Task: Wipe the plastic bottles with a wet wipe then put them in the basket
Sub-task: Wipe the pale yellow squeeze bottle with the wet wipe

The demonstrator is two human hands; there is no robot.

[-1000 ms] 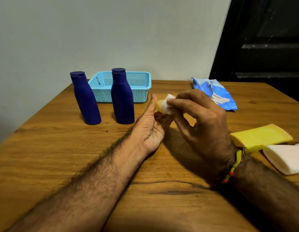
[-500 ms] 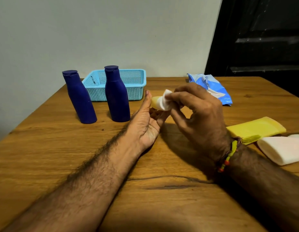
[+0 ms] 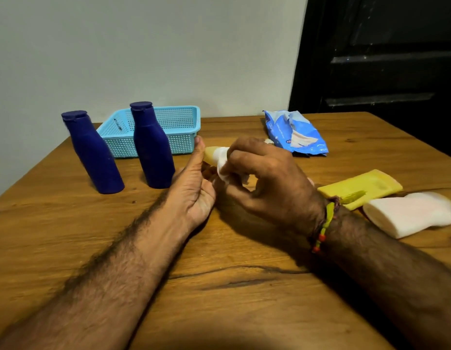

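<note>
Your right hand (image 3: 264, 178) still pinches the wet wipe (image 3: 222, 165) around the small yellow bottle (image 3: 211, 154), now slid slightly lower along it. Your left hand (image 3: 194, 188) keeps cradling the bottle above the table (image 3: 219, 286), fingers loosely curled beneath, near the basket (image 3: 179, 127).

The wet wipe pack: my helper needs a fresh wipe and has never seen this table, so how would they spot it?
Start at the wooden table and look to its far edge, near the dark door. The wet wipe pack lies flat there, right of the light blue basket. It is the only soft, crinkled blue-and-white packet; the two blue bottles stand rigid and upright.
</note>
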